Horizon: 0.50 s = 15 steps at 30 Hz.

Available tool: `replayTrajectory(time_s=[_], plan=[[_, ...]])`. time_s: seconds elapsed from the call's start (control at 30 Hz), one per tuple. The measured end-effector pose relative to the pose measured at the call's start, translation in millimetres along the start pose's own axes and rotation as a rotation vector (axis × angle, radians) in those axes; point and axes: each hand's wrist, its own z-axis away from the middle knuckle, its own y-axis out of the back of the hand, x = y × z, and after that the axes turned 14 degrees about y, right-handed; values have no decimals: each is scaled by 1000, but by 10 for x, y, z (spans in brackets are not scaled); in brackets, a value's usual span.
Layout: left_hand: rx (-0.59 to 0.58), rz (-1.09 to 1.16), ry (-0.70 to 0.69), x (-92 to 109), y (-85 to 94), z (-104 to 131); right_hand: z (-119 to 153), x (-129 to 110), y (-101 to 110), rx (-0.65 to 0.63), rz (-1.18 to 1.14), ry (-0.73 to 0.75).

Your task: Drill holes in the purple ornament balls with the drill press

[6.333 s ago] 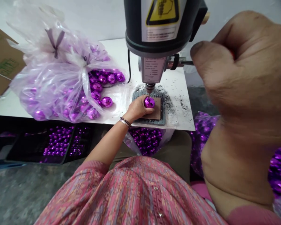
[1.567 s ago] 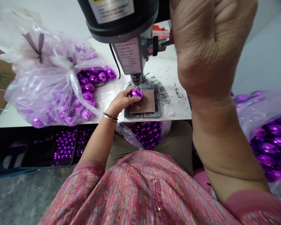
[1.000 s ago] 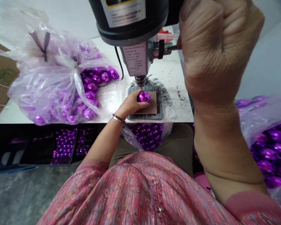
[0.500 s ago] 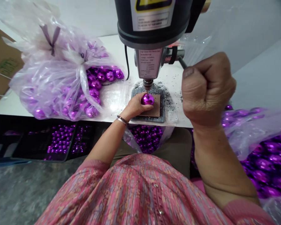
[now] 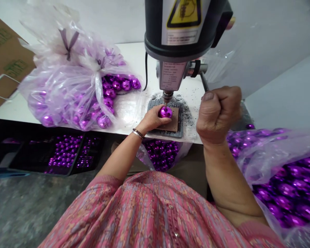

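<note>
A shiny purple ball [image 5: 165, 112] rests on a brown board [image 5: 174, 124] on the grey base of a drill press [image 5: 179, 34]. My left hand [image 5: 154, 118] grips the ball from its left side, thumb and fingers around it. Right above the ball is the drill chuck [image 5: 167, 94], its bit at the ball's top; whether it is inside cannot be made out. My right hand [image 5: 218, 113] is closed in a fist around the end of the press's lever [image 5: 204, 81], right of the machine.
Tied clear bags [image 5: 74, 93] of purple balls lie on the white table [image 5: 131, 51] at the left. Black crates [image 5: 79, 155] hold more balls below. An open bag of balls [image 5: 291, 189] is at the right, another below the table edge. Dark shavings surround the base.
The view has shifted, so the machine appears further right. My right hand has come down and closer to the table with the lever. My left hand still holds the ball.
</note>
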Motion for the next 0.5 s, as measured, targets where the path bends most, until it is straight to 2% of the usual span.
replayTrajectory(time_s=[0.17,0.27,0.4,0.5], plan=[[7,-1,6,3,-9,-2,183,62,-106,94,-58,88],[14,-12,-1,2,-25,-7,148,44,-111,121,-88,85],[39,-29,38,36,-39,21,-310,-28,-93,182,-99,-21],[63,-14,64,54,0,143,-750,-51,-109,158,-173,-137]])
